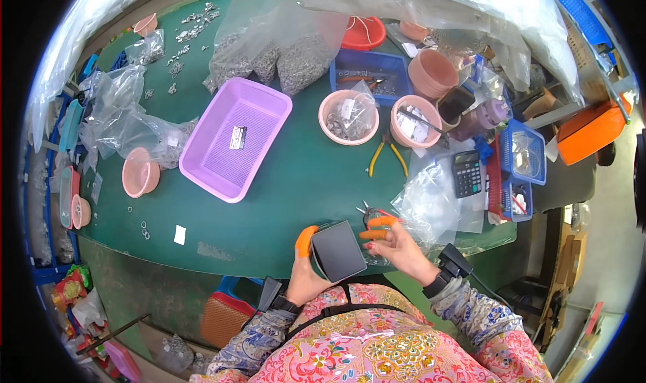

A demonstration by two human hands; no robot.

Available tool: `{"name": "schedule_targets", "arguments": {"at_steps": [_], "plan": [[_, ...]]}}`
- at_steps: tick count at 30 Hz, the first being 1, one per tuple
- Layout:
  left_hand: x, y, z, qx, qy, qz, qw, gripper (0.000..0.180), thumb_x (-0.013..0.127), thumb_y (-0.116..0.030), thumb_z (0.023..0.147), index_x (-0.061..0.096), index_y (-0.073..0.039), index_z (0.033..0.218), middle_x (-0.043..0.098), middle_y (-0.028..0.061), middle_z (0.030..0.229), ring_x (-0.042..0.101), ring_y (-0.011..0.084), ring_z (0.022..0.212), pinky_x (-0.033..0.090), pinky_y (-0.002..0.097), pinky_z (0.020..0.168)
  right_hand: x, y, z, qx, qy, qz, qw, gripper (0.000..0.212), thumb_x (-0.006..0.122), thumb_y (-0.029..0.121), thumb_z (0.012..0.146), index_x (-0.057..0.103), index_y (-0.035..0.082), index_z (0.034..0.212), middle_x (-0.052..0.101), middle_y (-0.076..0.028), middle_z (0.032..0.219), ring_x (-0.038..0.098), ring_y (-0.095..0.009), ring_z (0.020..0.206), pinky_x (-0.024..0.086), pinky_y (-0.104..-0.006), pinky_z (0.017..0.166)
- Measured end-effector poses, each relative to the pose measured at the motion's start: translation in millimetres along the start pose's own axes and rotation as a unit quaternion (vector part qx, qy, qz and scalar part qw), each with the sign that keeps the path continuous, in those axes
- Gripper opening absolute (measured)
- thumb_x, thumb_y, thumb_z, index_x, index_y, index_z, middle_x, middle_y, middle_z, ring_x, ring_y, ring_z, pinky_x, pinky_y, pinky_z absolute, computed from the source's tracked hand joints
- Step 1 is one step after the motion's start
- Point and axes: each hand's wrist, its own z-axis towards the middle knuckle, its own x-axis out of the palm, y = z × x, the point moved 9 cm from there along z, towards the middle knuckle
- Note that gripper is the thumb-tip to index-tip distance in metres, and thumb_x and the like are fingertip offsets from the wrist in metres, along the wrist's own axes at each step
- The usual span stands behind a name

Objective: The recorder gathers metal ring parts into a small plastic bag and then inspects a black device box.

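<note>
My left hand (306, 272) grips a dark grey square box (338, 251) at the table's near edge. An orange cover shows on one of its fingers. Just right of the box is my right hand (398, 246), its fingers apart and curved toward the box. I see nothing between them. Two of its fingers wear orange covers. Small red-handled pliers (370, 212) lie on the green table beside that hand, partly hidden by it. Farther off, yellow-handled pliers (389, 156) lie with their handles spread.
A purple basket (192, 161) sits left of centre. Pink bowls (348, 139) hold bagged parts and papers. Behind are a blue tray (334, 80) with tools and bags of metal pieces (303, 63). Clear bags (431, 198) and a calculator (467, 174) lie at right.
</note>
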Motion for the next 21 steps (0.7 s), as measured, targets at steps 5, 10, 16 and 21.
{"name": "schedule_targets", "arguments": {"at_steps": [5,10,16,21], "plan": [[-1,5,-9,-0.081,0.055,-0.144,0.985,0.106,0.088,-0.02,0.064,0.023,-0.004,0.146,0.033,0.0175,0.142,0.04,0.0286,0.131,0.047,0.0403,0.098,37,-26,1,-0.006,0.048,0.037,0.998,0.071,0.075,0.007,0.081,0.033,0.007,0.139,0.041,-0.015,0.14,0.041,-0.029,0.13,0.046,-0.0377,0.098],[-20,-5,-24,-0.163,0.038,-0.293,0.941,0.092,0.074,-0.007,0.079,0.017,-0.009,0.15,0.025,0.0122,0.151,0.035,0.0257,0.135,0.039,0.0379,0.104,51,3,-10,-0.157,0.111,-0.238,0.952,0.099,0.085,0.015,0.065,0.028,0.01,0.146,0.037,-0.015,0.141,0.037,-0.031,0.133,0.039,-0.039,0.105],[-45,17,-36,-0.24,-0.043,-0.353,0.903,0.072,0.056,0.005,0.089,0.019,-0.008,0.149,0.031,0.0137,0.151,0.038,0.0208,0.133,0.034,0.0342,0.108,86,32,15,-0.285,0.12,-0.466,0.829,0.11,0.09,0.027,0.054,0.029,0.01,0.144,0.036,-0.016,0.142,0.032,-0.04,0.135,0.03,-0.0504,0.109],[-57,24,-51,-0.267,-0.13,-0.361,0.884,0.063,0.057,0.005,0.09,0.025,-0.004,0.144,0.041,0.0144,0.143,0.045,0.0202,0.127,0.038,0.0325,0.105,121,24,21,-0.334,0.164,-0.387,0.844,0.109,0.089,0.028,0.054,0.03,0.005,0.143,0.037,-0.019,0.139,0.033,-0.038,0.134,0.031,-0.0527,0.107]]}}
